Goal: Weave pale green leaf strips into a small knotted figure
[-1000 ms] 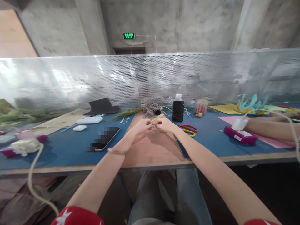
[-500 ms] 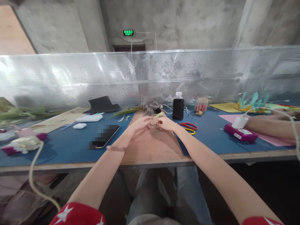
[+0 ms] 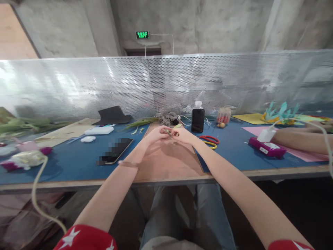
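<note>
Left hand: here it is, the left hand (image 3: 158, 134), fingers curled inward beside the strip; can't tell whether they pinch it.
Right hand: and the right hand (image 3: 183, 135), thumb and fingers pinching the strip, the exact grip hidden.
Green strip: the green strip (image 3: 178, 126) sits between the hands over the bare board (image 3: 166, 166), mostly covered by fingers, one pale end poking out.
Cord: tangled cord (image 3: 168, 118) just beyond, strands impossible to separate.
Scissors: red and yellow handles showing on the scissors (image 3: 213, 139), blades hidden.
Phone: left of the board, the phone (image 3: 119, 151), partly pixelated.
Neighbour: another person's forearm (image 3: 299, 139), cut off at right.
</note>
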Demonstrator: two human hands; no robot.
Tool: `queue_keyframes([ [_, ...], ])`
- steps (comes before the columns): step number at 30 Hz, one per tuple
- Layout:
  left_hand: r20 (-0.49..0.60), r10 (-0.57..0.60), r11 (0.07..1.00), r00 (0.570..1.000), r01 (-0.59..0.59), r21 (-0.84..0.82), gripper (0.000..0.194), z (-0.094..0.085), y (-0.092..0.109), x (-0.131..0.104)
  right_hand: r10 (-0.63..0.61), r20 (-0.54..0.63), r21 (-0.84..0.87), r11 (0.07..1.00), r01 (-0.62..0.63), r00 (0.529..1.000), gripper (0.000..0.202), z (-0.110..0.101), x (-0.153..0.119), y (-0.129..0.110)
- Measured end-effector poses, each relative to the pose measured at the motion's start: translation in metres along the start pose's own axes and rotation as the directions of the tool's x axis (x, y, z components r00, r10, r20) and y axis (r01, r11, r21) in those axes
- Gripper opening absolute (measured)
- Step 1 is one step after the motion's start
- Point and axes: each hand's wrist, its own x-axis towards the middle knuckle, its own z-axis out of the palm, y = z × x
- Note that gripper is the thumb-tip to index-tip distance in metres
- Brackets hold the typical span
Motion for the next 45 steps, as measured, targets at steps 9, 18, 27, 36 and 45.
queue_keyframes([
  [9, -0.078, -0.067, 0.996, 0.995, 0.071, 0.062, 0.018, 0.004, 0.012, -0.005, 0.137, 0.030, -0.027, 0.990, -0.137, 0.990, 0.023, -0.020, -0.007, -0.001],
  [18, -0.232, -0.154, 0.979, 0.960, 0.180, 0.095, 0.023, 0.004, 0.005, -0.002, 0.649, 0.164, -0.280, 0.753, -0.596, 0.743, 0.021, -0.066, -0.058, 0.045],
  [27, -0.305, -0.216, 0.972, 0.928, 0.235, 0.027, 0.021, 0.000, -0.002, 0.002, 0.658, 0.208, -0.117, 0.751, -0.650, 0.723, 0.018, -0.066, -0.055, 0.044],
  [36, -0.314, -0.195, 0.979, 0.929, 0.202, -0.009, 0.021, -0.001, -0.005, 0.005, 0.503, 0.138, 0.529, 0.690, -0.493, 0.853, 0.026, -0.073, -0.077, 0.012],
  [45, -0.350, -0.174, 0.977, 0.921, 0.205, 0.053, 0.021, -0.003, -0.004, 0.007, 0.242, 0.477, 0.830, 0.194, -0.523, 0.845, 0.048, -0.020, -0.026, -0.039],
])
